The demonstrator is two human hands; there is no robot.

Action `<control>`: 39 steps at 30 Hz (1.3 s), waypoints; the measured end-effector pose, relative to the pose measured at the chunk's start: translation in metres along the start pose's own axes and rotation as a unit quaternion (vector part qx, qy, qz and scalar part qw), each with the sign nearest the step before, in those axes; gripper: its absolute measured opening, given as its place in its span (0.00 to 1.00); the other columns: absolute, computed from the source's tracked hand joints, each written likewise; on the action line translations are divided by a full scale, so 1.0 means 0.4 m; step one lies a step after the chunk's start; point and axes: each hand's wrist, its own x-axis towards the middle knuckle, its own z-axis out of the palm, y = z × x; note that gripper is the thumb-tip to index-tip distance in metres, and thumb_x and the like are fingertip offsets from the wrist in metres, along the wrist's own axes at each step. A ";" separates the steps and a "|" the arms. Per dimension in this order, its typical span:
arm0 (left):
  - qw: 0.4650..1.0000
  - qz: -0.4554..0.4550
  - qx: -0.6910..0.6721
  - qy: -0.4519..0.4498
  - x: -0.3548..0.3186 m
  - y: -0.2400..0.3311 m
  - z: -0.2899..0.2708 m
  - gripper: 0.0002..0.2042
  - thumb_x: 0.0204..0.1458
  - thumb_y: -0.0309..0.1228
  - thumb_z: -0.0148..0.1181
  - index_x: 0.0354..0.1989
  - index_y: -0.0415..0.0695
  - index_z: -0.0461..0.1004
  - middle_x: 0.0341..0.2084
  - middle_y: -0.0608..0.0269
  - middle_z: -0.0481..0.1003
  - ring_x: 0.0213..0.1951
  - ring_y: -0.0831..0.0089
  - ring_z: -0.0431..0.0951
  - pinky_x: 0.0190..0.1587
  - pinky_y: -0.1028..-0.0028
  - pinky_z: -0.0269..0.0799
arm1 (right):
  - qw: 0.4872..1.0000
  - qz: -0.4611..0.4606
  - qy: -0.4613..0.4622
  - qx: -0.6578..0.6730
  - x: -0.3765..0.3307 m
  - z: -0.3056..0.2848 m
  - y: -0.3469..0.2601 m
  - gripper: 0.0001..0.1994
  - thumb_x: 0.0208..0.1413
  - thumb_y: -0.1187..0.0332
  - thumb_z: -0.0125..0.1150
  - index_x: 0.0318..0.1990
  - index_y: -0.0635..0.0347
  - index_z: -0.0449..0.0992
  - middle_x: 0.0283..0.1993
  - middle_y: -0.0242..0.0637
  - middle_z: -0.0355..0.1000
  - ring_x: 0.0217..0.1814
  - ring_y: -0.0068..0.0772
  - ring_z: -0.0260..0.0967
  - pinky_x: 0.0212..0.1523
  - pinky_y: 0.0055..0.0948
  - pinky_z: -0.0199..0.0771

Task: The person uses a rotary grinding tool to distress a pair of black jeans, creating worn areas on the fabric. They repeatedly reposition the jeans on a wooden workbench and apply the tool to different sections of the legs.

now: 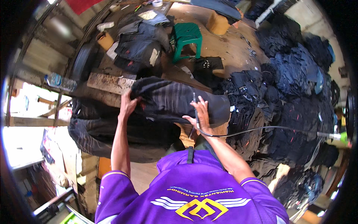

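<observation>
A dark denim trouser leg (167, 98) lies stretched across in front of me, with faded streaks along it. My left hand (128, 105) grips its left part, fingers closed on the cloth. My right hand (201, 113) rests over the leg's right part with a slim pen-shaped rotary tool (195, 98) between its fingers; the tool's tip is too small to make out. From the tool, a thin flexible shaft (261, 128) runs past my wrist to the right. More dark denim (123, 130) hangs below the leg, near my left forearm.
Large heaps of dark garments (294, 71) fill the right side. Beyond the leg stand a green plastic stool (186, 31) and a stack of folded jeans (140, 46). A wooden board (106, 83) lies left of the leg. Plastic bottles (55, 80) sit on a ledge at left.
</observation>
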 end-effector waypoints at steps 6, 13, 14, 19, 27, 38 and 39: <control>0.960 -0.222 -0.155 0.077 0.123 -0.003 0.037 0.46 0.39 0.44 0.78 0.73 0.47 0.72 0.63 0.43 0.81 0.66 0.47 0.79 0.66 0.49 0.73 | 0.996 -0.012 0.014 0.083 0.054 0.125 -0.150 0.29 0.53 0.71 0.82 0.63 0.53 0.77 0.62 0.49 0.77 0.80 0.62 0.65 0.82 0.65 0.56; 0.891 -0.042 0.254 0.374 0.135 -0.102 0.257 0.27 0.55 0.51 0.79 0.53 0.44 0.82 0.51 0.51 0.81 0.57 0.49 0.78 0.64 0.52 0.68 | 0.962 -0.081 -0.102 0.241 0.198 -0.013 0.073 0.12 0.67 0.72 0.72 0.55 0.65 0.86 0.52 0.50 0.86 0.53 0.48 0.87 0.57 0.41 0.86; 0.895 -0.024 0.246 0.371 0.137 -0.123 0.262 0.22 0.54 0.49 0.80 0.47 0.46 0.84 0.47 0.55 0.83 0.54 0.51 0.79 0.61 0.53 0.70 | 0.963 -0.073 -0.095 0.241 0.214 -0.014 0.104 0.13 0.67 0.72 0.71 0.56 0.66 0.86 0.51 0.49 0.87 0.49 0.49 0.88 0.54 0.42 0.87; 0.877 0.020 0.231 0.421 0.145 -0.175 0.278 0.19 0.50 0.51 0.82 0.39 0.50 0.87 0.40 0.62 0.86 0.48 0.57 0.85 0.56 0.59 0.75 | 0.916 -0.223 -0.224 0.249 0.266 0.033 0.180 0.16 0.54 0.76 0.74 0.50 0.72 0.86 0.51 0.52 0.87 0.59 0.51 0.87 0.69 0.50 0.84; 0.872 0.025 0.244 0.425 0.139 -0.157 0.276 0.20 0.50 0.54 0.83 0.40 0.52 0.90 0.40 0.63 0.88 0.45 0.60 0.88 0.51 0.63 0.80 | 0.893 -0.298 -0.234 0.245 0.278 0.052 0.171 0.18 0.50 0.77 0.77 0.51 0.65 0.87 0.51 0.45 0.87 0.60 0.48 0.86 0.68 0.49 0.86; 0.880 -0.010 0.191 0.434 0.137 -0.096 0.297 0.15 0.51 0.39 0.83 0.39 0.43 0.86 0.37 0.55 0.86 0.42 0.59 0.87 0.49 0.62 0.81 | 0.886 -0.300 -0.251 0.249 0.280 0.070 0.179 0.17 0.52 0.76 0.76 0.50 0.67 0.88 0.50 0.49 0.87 0.59 0.50 0.87 0.66 0.49 0.86; 0.887 -0.034 0.172 0.428 0.133 -0.094 0.300 0.15 0.51 0.39 0.83 0.39 0.43 0.86 0.37 0.55 0.86 0.42 0.59 0.87 0.49 0.62 0.81 | 0.894 -0.289 -0.241 0.245 0.278 0.070 0.182 0.17 0.52 0.76 0.76 0.50 0.67 0.88 0.50 0.48 0.87 0.59 0.50 0.87 0.66 0.49 0.87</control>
